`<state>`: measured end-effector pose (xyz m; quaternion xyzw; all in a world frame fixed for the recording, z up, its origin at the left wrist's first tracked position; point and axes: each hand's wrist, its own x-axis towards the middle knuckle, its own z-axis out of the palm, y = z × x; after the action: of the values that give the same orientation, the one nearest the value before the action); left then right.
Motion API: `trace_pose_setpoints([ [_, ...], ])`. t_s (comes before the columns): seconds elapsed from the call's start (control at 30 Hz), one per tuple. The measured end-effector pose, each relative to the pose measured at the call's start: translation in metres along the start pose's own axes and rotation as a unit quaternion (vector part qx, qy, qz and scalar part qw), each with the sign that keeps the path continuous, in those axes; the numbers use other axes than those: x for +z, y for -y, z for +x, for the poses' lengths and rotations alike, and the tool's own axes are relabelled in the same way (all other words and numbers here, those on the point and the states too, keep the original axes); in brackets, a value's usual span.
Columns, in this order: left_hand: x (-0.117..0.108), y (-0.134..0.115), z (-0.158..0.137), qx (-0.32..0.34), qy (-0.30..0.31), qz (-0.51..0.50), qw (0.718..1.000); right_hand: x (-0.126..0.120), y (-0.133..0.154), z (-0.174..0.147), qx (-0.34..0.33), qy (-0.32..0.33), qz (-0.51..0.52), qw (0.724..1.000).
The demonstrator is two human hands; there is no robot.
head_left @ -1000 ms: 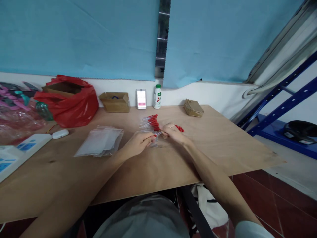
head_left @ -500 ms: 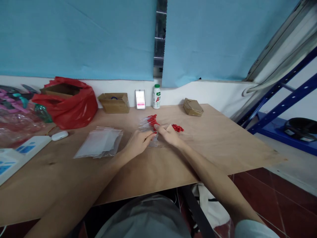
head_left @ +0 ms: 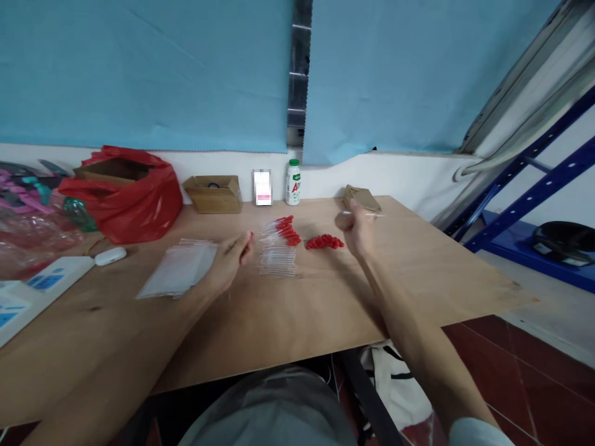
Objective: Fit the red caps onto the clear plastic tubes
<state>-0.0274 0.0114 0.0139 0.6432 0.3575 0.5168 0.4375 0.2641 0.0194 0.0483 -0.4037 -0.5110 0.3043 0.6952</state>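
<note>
Left hand, beside plastic bags, pinches red piece; right hand, right of red caps, grips clear tube

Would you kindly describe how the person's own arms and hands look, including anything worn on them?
The left hand and right hand are ungloved, with no watch visible. The left forearm and right forearm are bare; a pale grey-blue fabric sleeve shows above the latter. No left sleeve is in view.
</note>
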Motion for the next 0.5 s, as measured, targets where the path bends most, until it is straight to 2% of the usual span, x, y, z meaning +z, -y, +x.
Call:
trace_pose_setpoints([
  [0.07, -0.005, 0.002, 0.003, -0.006, -0.025, -0.022, 0.999, -0.010, 0.000, 0.009, -0.021, -0.011, -0.001, 1.000],
  [0.17, 0.007, 0.003, 0.000, -0.002, -0.002, 0.011, 1.000, -0.001, -0.006, 0.004, 0.011, 0.107, -0.061, 0.992],
  [0.27, 0.024, 0.006, -0.008, 0.050, 0.018, 0.122, 0.991, 0.022, -0.017, -0.013, -0.021, 0.222, -0.128, 0.966],
  [0.37, 0.028, 0.013, -0.011, 0.094, -0.033, 0.201, 0.975, 0.035, -0.027, -0.025, -0.043, 0.252, -0.242, 0.936],
  [0.5, 0.022, 0.029, -0.007, 0.073, -0.111, 0.216, 0.967, 0.036, -0.038, -0.030, -0.020, 0.279, -0.374, 0.884],
])
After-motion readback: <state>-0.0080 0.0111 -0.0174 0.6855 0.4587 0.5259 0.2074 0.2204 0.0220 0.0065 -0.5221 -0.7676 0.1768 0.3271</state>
